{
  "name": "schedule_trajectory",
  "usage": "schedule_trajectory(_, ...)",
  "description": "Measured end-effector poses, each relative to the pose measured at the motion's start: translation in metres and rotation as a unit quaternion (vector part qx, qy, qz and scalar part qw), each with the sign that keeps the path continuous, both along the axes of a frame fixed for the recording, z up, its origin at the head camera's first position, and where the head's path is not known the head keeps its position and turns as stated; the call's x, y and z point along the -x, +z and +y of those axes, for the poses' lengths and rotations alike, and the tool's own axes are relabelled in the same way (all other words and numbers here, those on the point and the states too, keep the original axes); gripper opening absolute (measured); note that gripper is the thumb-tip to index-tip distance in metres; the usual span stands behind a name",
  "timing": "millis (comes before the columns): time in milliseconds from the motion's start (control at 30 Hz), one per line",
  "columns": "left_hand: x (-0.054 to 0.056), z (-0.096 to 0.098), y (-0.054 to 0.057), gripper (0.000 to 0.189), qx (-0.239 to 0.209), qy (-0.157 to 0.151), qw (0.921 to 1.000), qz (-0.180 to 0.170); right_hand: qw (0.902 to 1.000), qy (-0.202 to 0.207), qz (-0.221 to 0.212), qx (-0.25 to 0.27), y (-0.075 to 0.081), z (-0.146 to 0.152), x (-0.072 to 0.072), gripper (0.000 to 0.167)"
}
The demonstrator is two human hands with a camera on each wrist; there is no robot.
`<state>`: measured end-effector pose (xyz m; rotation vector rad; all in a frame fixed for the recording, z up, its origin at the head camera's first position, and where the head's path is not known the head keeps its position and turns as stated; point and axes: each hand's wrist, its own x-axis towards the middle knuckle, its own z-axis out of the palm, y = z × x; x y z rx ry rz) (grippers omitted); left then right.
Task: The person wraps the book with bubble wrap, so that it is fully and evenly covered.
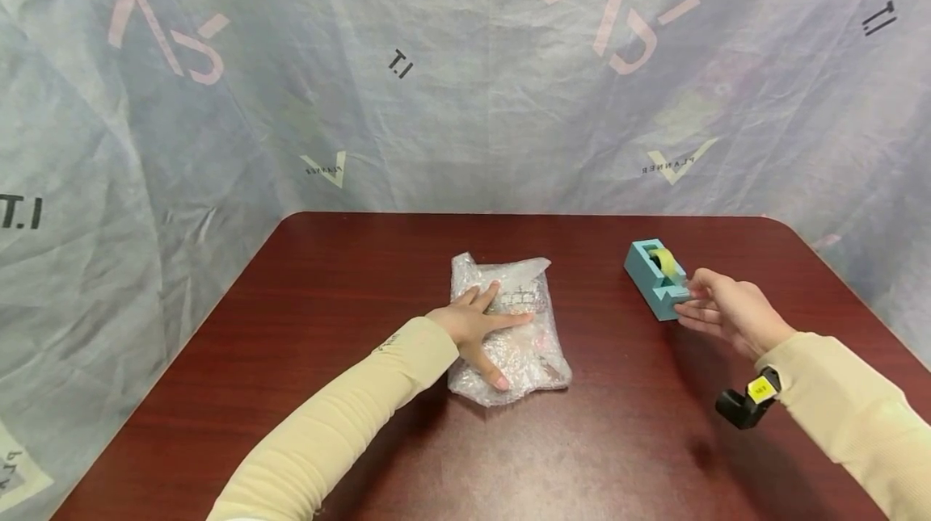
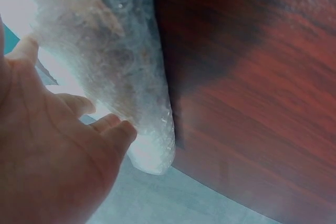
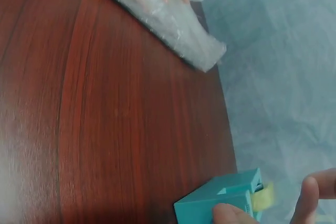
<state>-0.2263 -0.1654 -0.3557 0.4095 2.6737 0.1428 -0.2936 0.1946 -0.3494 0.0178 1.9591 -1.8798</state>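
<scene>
A package in clear bubble wrap (image 1: 538, 351) lies on the table, with printed marks showing through near its far end. My left hand (image 1: 476, 327) rests on it, fingers spread wide. In the left wrist view, the fingertips (image 2: 123, 129) lie against the wrap. To the right stands a teal tape dispenser (image 1: 643, 275) with a roll of yellowish tape (image 1: 663, 261). My right hand (image 1: 735, 311) is at its near end, fingertips by the cutting edge. The right wrist view shows one finger (image 3: 231, 214) against the dispenser and another apart from it. Whether they touch the tape end is unclear.
The dark red wooden table (image 1: 327, 287) has rounded far corners. Grey printed cloth (image 1: 465, 101) hangs behind it and along the sides. A black device with a yellow label (image 1: 752, 398) is strapped to my right wrist.
</scene>
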Motion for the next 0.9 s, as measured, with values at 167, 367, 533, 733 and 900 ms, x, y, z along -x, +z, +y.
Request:
schedule_trajectory(167, -0.001, 0.0, 0.0, 0.106, 0.001, 0.0, 1.0, 0.0, 0.9993, 0.014, -0.004, -0.034, 0.005, -0.006, -0.004, 0.022)
schedule_trajectory(367, 0.0, 0.0, 0.001, 0.105, -0.004, 0.0, 1.0, -0.002, 0.9997, 0.008, 0.0, -0.022, 0.003, -0.006, -0.005, 0.021)
schedule_trajectory(533, 0.0, -0.001, 0.002, 0.104, -0.008, -0.002, 0.9999, -0.006, 0.9999, -0.01, -0.01, 0.003, -0.002, -0.005, -0.004, 0.024)
schedule_trajectory(733, 0.0, -0.001, 0.002, 0.104, -0.012, -0.003, 0.9999, -0.008, 0.9998, -0.015, -0.003, 0.011, -0.005, -0.005, -0.003, 0.028)
schedule_trajectory(900, 0.0, -0.001, 0.003, 0.104, -0.011, -0.003, 0.9999, -0.007, 0.9997, -0.019, 0.008, 0.014, -0.006, -0.006, -0.003, 0.03)
